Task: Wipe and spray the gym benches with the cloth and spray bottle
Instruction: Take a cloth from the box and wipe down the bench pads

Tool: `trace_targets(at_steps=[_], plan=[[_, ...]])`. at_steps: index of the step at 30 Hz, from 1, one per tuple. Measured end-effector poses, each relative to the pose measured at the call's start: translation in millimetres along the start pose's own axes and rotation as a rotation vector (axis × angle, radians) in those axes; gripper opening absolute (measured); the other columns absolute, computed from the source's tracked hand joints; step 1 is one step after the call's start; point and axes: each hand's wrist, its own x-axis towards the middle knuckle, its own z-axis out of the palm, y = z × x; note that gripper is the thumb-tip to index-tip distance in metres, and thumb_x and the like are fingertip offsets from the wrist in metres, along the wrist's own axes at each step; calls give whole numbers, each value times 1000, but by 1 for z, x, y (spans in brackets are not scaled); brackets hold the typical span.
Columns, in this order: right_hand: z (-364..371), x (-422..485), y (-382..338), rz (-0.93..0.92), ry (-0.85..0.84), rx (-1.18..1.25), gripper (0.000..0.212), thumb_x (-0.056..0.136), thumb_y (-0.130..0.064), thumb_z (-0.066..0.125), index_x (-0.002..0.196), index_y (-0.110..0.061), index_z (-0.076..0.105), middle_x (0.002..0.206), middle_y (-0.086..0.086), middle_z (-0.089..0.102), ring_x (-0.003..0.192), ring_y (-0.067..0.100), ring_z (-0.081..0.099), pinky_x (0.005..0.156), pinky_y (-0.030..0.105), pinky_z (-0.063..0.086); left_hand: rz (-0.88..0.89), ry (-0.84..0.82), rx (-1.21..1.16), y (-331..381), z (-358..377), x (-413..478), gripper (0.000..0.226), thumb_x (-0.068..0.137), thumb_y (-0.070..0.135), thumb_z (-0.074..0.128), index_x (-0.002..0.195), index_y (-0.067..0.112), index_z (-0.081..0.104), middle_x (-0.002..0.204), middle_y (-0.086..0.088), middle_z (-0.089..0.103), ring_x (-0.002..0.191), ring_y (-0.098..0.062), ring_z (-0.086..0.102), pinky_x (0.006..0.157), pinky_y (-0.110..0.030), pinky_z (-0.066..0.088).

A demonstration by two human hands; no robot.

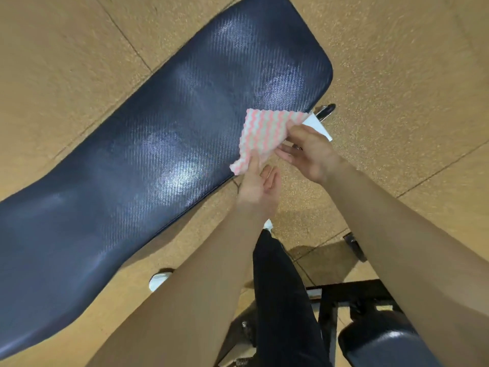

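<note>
Over the near edge of the bench pad, toward its far right end, the thumb and forefinger of the left hand are pinching the lower corner of the cloth, while its other fingers are curling loosely, clear of the fabric. Just to the right, the right hand is gripping the cloth's right edge between thumb and fingers. Two of its fingers are showing below the cloth, stretching left towards the left hand without touching it.

Between the two grips the pink-and-white striped cloth is hanging as a slack, partly folded sheet, its upper part overlapping the bench; whether it is touching the pad I cannot tell. The dark blue pad is lying diagonally from far right to near left, and pale glossy patches are shining on its textured cover.

Beyond the right hand a white piece and a chrome part are sticking out by the pad's corner. Both bare forearms are reaching in from the near side. Between them a leg in black trousers is standing on the tan speckled floor, with a white shoe beside the pad's near edge. At near right a black metal frame and a second dark pad are showing.
</note>
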Motion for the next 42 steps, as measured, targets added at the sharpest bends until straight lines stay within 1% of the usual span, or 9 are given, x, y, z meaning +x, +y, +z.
trace_targets(at_steps=[4,10,12,14,20,24,29,35,42], plan=[[10,-3,8,-24,22,-19,26,99,-16,65,122,-3,66,103,12,76,93,25,75,82,34,62,72,-9,-184,14,10,8,23,94,26,73,103,5,69,112,-4,75,96,-9,69,105,-26,51],[39,-23,49,11,-24,-34,22,102,-15,61,124,-12,65,122,13,73,107,25,73,92,37,61,34,-44,-326,21,-45,-2,16,102,41,59,104,25,59,75,24,74,72,12,69,85,-9,53],[53,-32,63,45,-35,-9,24,102,-13,60,126,-7,63,119,15,73,101,22,75,83,32,62,17,-3,-333,30,-65,-5,19,100,48,59,104,29,59,96,25,73,94,11,67,93,-10,52],[64,-40,77,60,-32,2,29,102,-10,60,129,1,61,116,17,73,97,21,76,79,30,63,58,57,-347,36,-89,-2,34,91,41,74,106,11,69,110,5,73,105,-4,69,93,-19,56],[93,-53,136,105,-48,-67,37,99,-10,64,134,2,59,122,17,72,110,26,72,100,41,57,37,-5,-501,54,-155,-24,29,97,32,69,102,4,72,88,-3,80,71,-11,77,57,-22,60],[124,-66,180,128,-81,-83,33,101,-14,63,132,-5,60,125,12,72,109,20,72,93,31,59,67,41,-552,71,-204,-23,41,94,30,72,127,6,68,125,0,74,112,-7,70,91,-19,57],[159,-78,228,117,-45,-93,30,99,-17,67,127,-9,64,125,11,72,110,21,72,86,29,60,88,57,-628,93,-259,-33,36,92,27,75,119,4,70,111,-2,78,109,-10,72,95,-22,57],[202,-97,274,130,43,-150,36,98,-16,66,132,-7,62,128,14,70,102,19,72,88,28,59,82,15,-698,112,-321,-36,32,95,28,72,116,4,72,94,-4,80,76,-10,77,69,-19,62],[250,-124,332,195,24,-211,41,99,-16,66,137,-9,56,132,11,68,103,14,71,99,27,55,72,46,-808,135,-393,-49,31,94,23,73,117,3,72,103,-5,78,100,-11,73,80,-24,61]])
